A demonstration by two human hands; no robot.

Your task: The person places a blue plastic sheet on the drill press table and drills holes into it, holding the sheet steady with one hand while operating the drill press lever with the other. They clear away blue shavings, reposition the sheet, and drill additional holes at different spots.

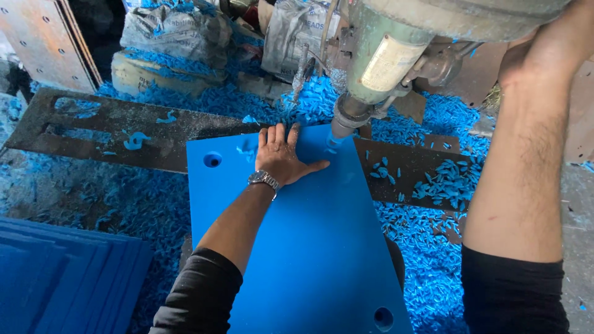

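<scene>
A large blue plastic board [309,247] lies flat on a dark metal bed [99,127] under a green drill press head [377,55]. My left hand [281,154], with a wristwatch, presses flat on the board's far edge, fingers spread, just left of the drill spindle [343,120]. The spindle's tip meets the board at its far right corner. My right hand [538,49] reaches up to the top right beside the machine head; what it grips is hidden. The board has round holes at the far left [212,159] and near right [383,318].
Blue plastic shavings [433,272] cover the bed and floor all around. A stack of blue boards [62,278] lies at the lower left. Sacks [173,28] and a rusty metal plate [43,37] stand at the back.
</scene>
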